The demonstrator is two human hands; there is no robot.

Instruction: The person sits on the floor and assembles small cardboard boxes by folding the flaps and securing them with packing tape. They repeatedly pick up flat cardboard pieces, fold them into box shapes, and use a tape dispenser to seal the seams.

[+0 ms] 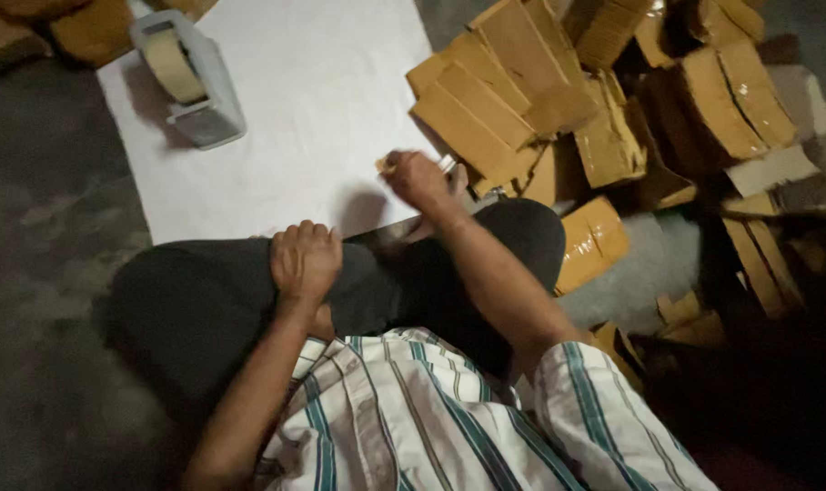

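My left hand [305, 261] rests closed on my knee, on the dark trouser cloth, with nothing visible in it. My right hand [418, 178] reaches forward over the edge of a white sheet [322, 100] on the floor. Its fingers are closed around a small object [447, 164] with a light tip; the object is blurred and I cannot tell what it is. Just beyond this hand lies a heap of flat brown cardboard parcels [486, 109].
A grey tape dispenser [190, 77] with a roll of tan tape stands at the far left of the sheet. More taped brown parcels [722, 100] are piled to the right, one [593, 241] beside my knee. The floor is dark grey.
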